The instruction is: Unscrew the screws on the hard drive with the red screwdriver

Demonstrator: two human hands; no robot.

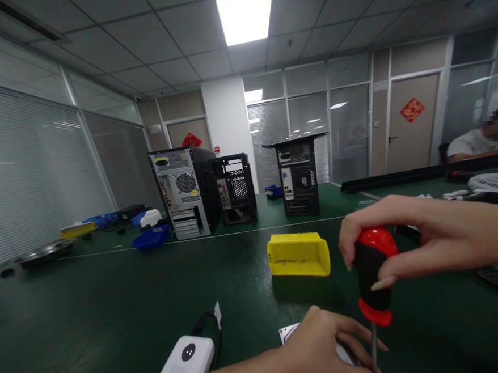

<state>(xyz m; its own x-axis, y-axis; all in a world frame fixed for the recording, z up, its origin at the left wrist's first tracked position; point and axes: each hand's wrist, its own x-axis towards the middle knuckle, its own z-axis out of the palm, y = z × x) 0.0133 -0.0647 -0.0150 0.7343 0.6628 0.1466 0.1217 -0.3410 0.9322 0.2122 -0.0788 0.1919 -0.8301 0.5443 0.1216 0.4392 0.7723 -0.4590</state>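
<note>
In the head view, my right hand (423,237) is closed around the red and black handle of a screwdriver (373,274). The screwdriver stands nearly upright, its metal shaft pointing down. Its tip is hidden behind the fingers of my left hand (324,346). My left hand grips a silver hard drive (288,332) low in the picture; one corner with a curved outline shows, and most of the drive is covered by the hand. Just beyond the hands lies a yellow plastic bin (299,256), tipped toward me, with small dark bits inside.
A white device with a black cable (184,364) lies left of my left arm. Farther back stand a silver-backed computer case (185,191), an open black case (236,190) and another case (298,177). A blue bin (151,237) and a metal dish (44,253) are at left. A person (480,142) sits far right.
</note>
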